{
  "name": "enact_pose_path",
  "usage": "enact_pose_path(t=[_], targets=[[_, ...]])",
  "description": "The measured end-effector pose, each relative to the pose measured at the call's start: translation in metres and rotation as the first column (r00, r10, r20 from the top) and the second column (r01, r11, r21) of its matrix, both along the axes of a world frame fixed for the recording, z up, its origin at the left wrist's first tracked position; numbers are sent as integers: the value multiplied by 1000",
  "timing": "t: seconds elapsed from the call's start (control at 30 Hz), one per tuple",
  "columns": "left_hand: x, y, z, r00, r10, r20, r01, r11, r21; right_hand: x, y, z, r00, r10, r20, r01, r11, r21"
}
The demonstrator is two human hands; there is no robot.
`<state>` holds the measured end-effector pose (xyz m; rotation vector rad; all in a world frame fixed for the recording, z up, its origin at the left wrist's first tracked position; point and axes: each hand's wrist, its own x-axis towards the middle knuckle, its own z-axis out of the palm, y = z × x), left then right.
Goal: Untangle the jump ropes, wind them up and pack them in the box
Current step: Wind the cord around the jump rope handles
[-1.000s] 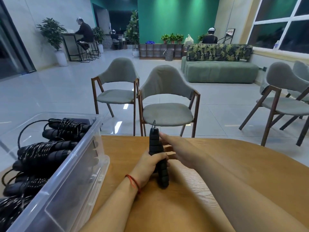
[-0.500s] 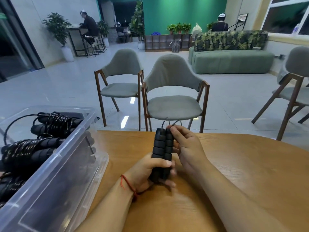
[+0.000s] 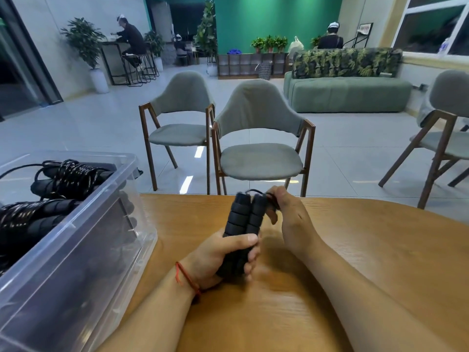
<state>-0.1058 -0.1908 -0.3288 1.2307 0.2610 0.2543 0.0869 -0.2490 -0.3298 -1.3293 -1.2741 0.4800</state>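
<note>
Two black ribbed jump rope handles (image 3: pixel 245 216) stand side by side, upright over the wooden table (image 3: pixel 368 250). My left hand (image 3: pixel 220 257) grips their lower ends, thumb across the front. My right hand (image 3: pixel 289 219) pinches the thin black rope (image 3: pixel 256 191) where it leaves the handle tops. The rest of that rope is hidden behind the hands and the table's far edge. A clear plastic box (image 3: pixel 83 237) at the left holds several wound black jump ropes (image 3: pixel 68 179).
The box takes up the table's left side. Two grey chairs (image 3: pixel 258 138) stand just past the table's far edge, another at the right (image 3: pixel 444 138). A green sofa and seated people are far back in the room.
One second ago my left hand held a single handle; the second handle has joined it. My right hand moved from the handle's side up to the rope at the tops.
</note>
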Motion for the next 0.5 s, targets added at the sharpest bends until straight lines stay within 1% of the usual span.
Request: enact_pose_path(t=[0.03, 0.07, 0.13, 0.17, 0.23, 0.33, 0.37, 0.43, 0.5], targets=[[1, 1, -2, 997, 72, 38, -73, 997, 39, -1, 2, -4, 999, -31, 13, 31, 999, -33], [3, 2, -3, 987, 145, 67, -150, 985, 79, -2, 4, -8, 995, -68, 71, 72, 996, -56], [4, 5, -5, 958, 267, 108, -281, 950, 138, -5, 8, -14, 960, -121, 254, 148, 985, -91], [4, 6, -5, 939, 320, 124, -335, 933, 129, -6, 10, -16, 930, -123, 346, 170, 979, -109], [6, 7, -4, 889, 435, 142, -445, 895, 41, -10, 11, -18, 857, -118, 502, 209, 969, -130], [7, 12, -3, 776, 613, 146, -606, 790, -93, -15, 12, -19, 767, -138, 626, 222, 973, -57], [7, 14, -3, 745, 650, 150, -633, 760, -148, -17, 11, -20, 745, -133, 654, 214, 976, -45], [5, 18, 0, 702, 693, 163, -648, 716, -260, -23, 10, -22, 695, -81, 714, 189, 979, -72], [4, 21, 2, 688, 706, 168, -633, 696, -338, -30, 8, -23, 648, -20, 761, 157, 982, -108]])
